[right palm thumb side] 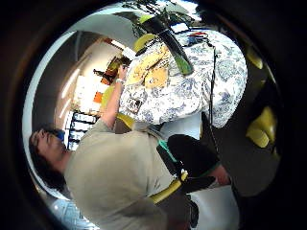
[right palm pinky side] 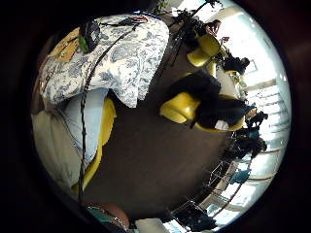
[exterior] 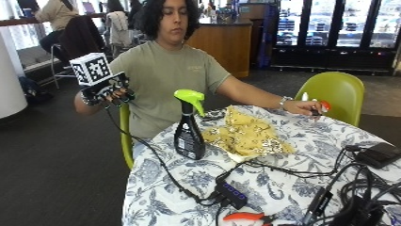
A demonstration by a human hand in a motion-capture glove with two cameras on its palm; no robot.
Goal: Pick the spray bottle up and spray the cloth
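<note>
In the outside view a black spray bottle with a green head stands upright on the flowered tablecloth, near the person. A crumpled yellow cloth lies just beside it, toward the middle of the table. My gloved right hand is raised in the air off the table's edge, well apart from the bottle, fingers relaxed and holding nothing. The palm views look down on the table from the side, showing the bottle and the cloth. The bare left hand rests on the table's far side.
Black cables, a small hub and a black box cover the table's near part, with a red-handled tool at the front edge. A green chair stands behind the table. Yellow chairs stand on the dark floor.
</note>
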